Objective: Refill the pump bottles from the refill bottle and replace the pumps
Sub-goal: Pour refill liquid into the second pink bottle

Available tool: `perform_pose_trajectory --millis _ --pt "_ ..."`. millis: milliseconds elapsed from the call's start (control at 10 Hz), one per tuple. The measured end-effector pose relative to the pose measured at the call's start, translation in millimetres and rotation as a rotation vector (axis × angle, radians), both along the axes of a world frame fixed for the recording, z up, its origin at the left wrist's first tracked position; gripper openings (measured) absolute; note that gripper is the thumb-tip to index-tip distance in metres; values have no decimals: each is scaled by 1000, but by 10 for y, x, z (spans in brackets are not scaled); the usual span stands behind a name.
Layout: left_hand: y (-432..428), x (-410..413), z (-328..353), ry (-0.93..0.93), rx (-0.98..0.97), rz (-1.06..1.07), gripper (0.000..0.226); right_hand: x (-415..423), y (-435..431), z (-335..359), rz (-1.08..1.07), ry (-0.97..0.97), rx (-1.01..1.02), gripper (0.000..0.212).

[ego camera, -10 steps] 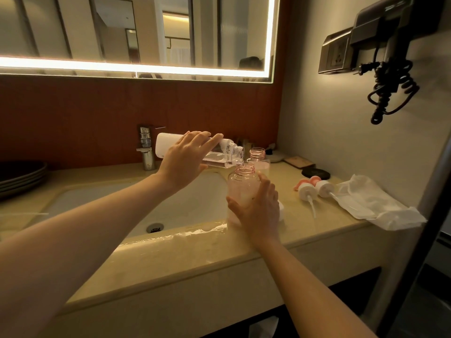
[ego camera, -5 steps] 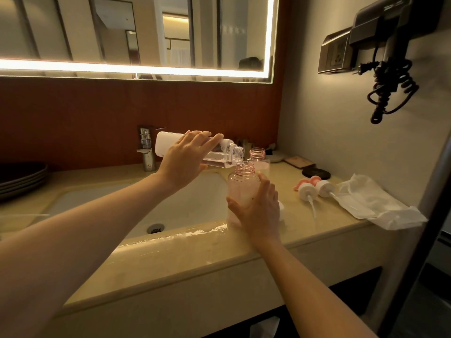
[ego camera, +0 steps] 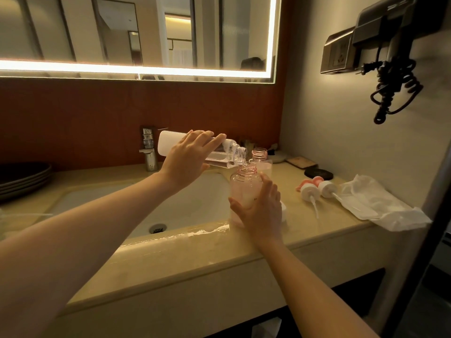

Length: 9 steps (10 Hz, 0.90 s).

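The left hand (ego camera: pixel 188 157) wraps its fingers round a clear plastic refill bottle with a white base (ego camera: pixel 170 143), tipped almost level, its open mouth just above the neck of a pink translucent pump bottle (ego camera: pixel 244 186). That bottle stands uncapped on the beige stone table (ego camera: pixel 195 254) by the right edge of the sink (ego camera: pixel 170 206), gripped low by the right hand (ego camera: pixel 262 211). A second open pink bottle (ego camera: pixel 261 159) stands just behind. Two white pumps (ego camera: pixel 308 190) lie to the right, beside a crumpled white plastic bag (ego camera: pixel 375 203).
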<state>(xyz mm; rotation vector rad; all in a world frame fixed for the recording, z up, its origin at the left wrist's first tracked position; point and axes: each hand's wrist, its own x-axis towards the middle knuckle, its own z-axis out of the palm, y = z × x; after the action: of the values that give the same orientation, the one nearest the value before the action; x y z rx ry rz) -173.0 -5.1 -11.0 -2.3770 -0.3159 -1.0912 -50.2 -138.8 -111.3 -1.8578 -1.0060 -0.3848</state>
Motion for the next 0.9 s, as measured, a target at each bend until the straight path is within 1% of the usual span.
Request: perform_pose_trajectory --millis 900 --pt "-19 -1 21 4 32 4 76 17 6 -14 9 -2 2 90"
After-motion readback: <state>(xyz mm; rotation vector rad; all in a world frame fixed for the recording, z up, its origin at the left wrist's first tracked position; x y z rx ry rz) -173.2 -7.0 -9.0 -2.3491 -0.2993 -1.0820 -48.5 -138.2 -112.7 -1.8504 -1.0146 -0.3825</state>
